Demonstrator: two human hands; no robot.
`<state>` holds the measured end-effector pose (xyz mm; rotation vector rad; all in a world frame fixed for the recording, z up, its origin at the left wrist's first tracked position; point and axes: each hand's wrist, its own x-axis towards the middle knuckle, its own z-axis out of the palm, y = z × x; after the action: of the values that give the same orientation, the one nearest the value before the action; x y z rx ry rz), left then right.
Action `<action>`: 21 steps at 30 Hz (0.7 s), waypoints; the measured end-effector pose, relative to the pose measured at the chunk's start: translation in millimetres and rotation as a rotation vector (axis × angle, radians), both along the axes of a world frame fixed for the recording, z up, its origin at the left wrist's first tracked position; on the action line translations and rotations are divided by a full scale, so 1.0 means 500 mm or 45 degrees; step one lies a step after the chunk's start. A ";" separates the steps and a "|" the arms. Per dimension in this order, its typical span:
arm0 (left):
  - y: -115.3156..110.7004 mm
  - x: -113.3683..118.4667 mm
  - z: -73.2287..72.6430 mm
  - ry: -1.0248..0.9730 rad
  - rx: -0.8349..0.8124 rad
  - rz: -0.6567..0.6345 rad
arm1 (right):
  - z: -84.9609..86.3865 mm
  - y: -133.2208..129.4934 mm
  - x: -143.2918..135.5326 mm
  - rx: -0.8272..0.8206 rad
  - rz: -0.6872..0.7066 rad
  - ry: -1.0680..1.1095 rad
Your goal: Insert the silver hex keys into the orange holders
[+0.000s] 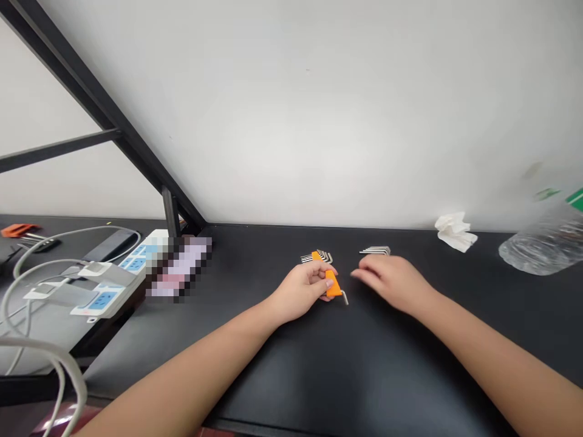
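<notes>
An orange hex key holder (333,283) is gripped between the thumb and fingers of my left hand (306,287). One silver hex key (345,297) sticks out of its lower end, bent downward. Just beyond my left hand, a second orange piece (317,256) shows with several L-shaped hex keys (325,256) around it. To the right, my right hand (387,277) hovers low over the table, slightly blurred, thumb a little apart from the fingers and nothing visible between them. Several loose hex keys (377,250) lie side by side just behind it; my hand partly covers them.
On the black table (255,255), a crumpled white tissue (455,232) and a clear plastic bottle (542,246) lie to the right. At left are a power strip (107,297) with white cables, a phone (109,244), a pixelated patch and a black metal frame (109,121). A white wall stands behind.
</notes>
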<state>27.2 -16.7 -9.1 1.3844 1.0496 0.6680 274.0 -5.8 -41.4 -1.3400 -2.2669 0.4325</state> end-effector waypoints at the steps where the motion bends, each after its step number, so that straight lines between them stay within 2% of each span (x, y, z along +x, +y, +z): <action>1: 0.000 -0.001 -0.002 0.013 -0.008 0.012 | -0.004 0.014 0.023 0.103 -0.118 -0.046; 3: 0.002 -0.003 -0.005 0.041 -0.003 0.032 | -0.014 0.037 0.062 0.127 -0.247 -0.177; 6: 0.004 -0.006 -0.008 0.038 0.024 0.054 | -0.028 0.054 0.088 0.079 -0.240 -0.311; 12: 0.008 -0.009 -0.009 0.014 0.027 0.014 | -0.029 0.052 0.076 0.084 -0.298 -0.399; 21: 0.010 -0.007 -0.006 -0.026 0.000 0.085 | -0.005 0.026 0.051 0.110 -0.217 -0.594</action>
<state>23.7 -11.8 -12.0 1.3448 1.0833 0.7302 299.6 7.1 -43.9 -1.7102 -2.4651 -0.0456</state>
